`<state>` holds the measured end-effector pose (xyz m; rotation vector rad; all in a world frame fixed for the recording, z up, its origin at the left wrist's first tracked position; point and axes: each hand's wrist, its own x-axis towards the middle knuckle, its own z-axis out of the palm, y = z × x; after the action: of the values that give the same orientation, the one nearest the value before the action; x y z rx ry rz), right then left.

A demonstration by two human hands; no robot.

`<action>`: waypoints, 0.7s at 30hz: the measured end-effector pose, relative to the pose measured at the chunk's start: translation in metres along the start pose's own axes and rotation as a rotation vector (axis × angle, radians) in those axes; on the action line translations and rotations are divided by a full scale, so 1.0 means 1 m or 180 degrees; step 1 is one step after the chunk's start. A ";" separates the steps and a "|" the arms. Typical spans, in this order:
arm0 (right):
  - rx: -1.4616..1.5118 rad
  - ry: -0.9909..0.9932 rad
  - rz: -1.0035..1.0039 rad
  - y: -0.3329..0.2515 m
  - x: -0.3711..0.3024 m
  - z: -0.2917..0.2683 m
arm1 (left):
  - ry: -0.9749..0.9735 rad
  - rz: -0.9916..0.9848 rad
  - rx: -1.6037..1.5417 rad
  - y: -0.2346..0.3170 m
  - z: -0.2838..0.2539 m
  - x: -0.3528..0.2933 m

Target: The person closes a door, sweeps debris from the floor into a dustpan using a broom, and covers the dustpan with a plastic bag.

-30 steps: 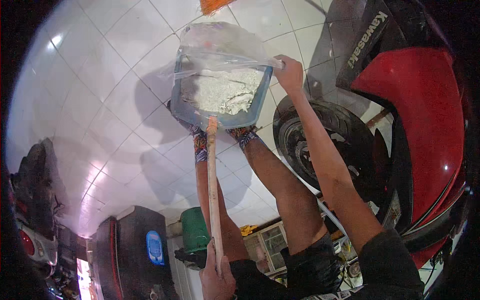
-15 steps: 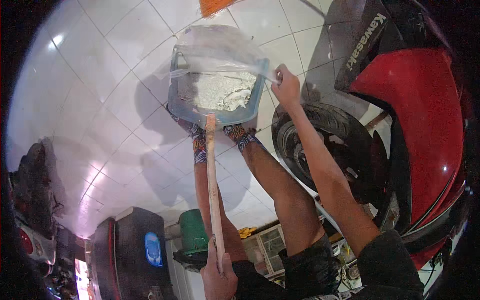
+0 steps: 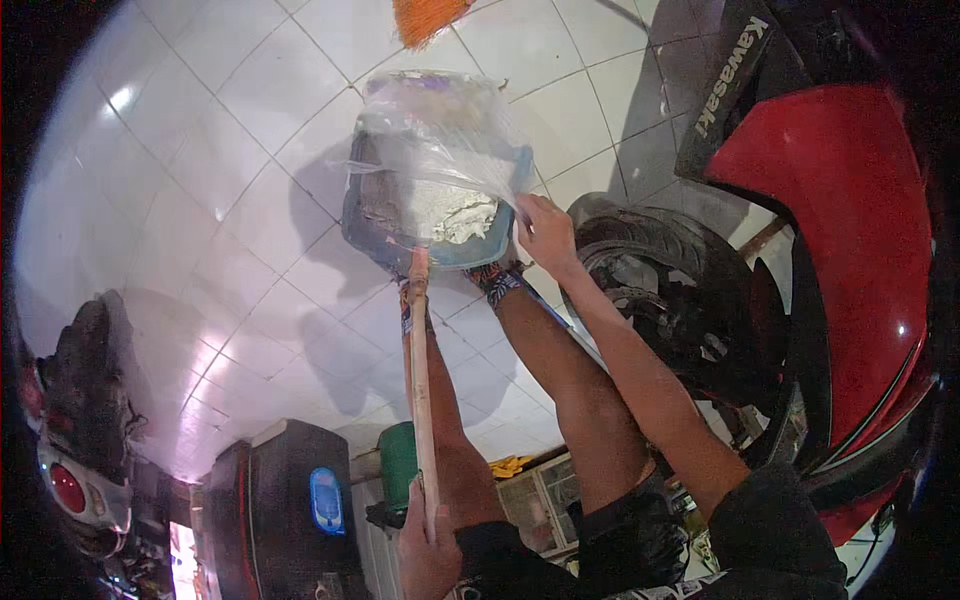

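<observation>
My left hand (image 3: 428, 550) is wrapped round the lower end of a long wooden handle (image 3: 420, 390). At its far end is a blue-grey dustpan (image 3: 485, 256), held over the tiles near my feet. A rough whitish crust or residue (image 3: 462, 220) covers part of the pan's inside. A clear plastic bag (image 3: 440, 150) lies loosely over the far half of the pan. At the pan's right edge, my right hand (image 3: 547, 235) pinches the edge of this bag.
A red motorcycle (image 3: 840, 190) with a black front wheel (image 3: 670, 290) stands close on the right. Orange broom bristles (image 3: 425, 20) show at the top. Lower left are a dark case (image 3: 295, 500), a green bucket (image 3: 398, 465) and another motorbike (image 3: 85, 430). White tiled floor (image 3: 200, 190) surrounds the pan.
My right hand has moved toward me and slightly left, drawing the bag's edge nearer over the pan. The dustpan sits a little lower in view, and the whole view has shifted slightly.
</observation>
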<state>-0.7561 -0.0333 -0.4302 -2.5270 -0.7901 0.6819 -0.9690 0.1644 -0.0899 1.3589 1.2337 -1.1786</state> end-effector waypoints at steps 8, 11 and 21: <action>-0.0935 -0.0511 0.0161 -0.015 0.014 0.002 | 0.0283 0.0241 0.0570 0.015 0.002 0.004; -0.0837 -0.0009 -0.0154 -0.038 0.035 0.004 | -0.0138 0.0008 0.0156 -0.005 0.001 0.010; -0.1077 0.0050 -0.1383 -0.130 0.157 0.100 | -0.0152 -0.0105 0.0053 0.003 0.000 0.013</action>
<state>-0.7520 0.1839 -0.4962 -2.5036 -1.4969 0.4065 -0.9656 0.1662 -0.1030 1.3197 1.2190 -1.2397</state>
